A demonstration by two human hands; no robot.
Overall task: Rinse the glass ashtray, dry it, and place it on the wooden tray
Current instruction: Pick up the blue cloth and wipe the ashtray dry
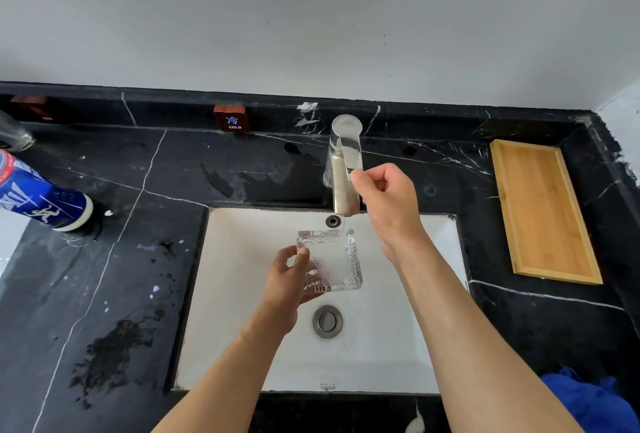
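The left hand is curled around the left edge of the glass ashtray, thumb on top and fingers beneath, holding it roughly level over the white sink basin, above and just behind the round drain. The right hand is closed in a pinch on the tip of the faucet lever, with the remaining fingers folded in. Water runs from the spout into the back right part of the ashtray and spreads across its textured bottom, so by my reading the rinse is under way but not finished: step 1 of 3. Drying has not begun; a blue cloth lies bunched at the front right corner of the black marble countertop and looks like the likely tool for it. The wooden tray sits bare at the countertop's back right, well apart from the basin, with nothing on it. Still to come, then: shutting off the water, wiping the glass and carrying it across to that tray. A small "COLD" sign stands against the back edge, and a blue printed can lies at the left edge.
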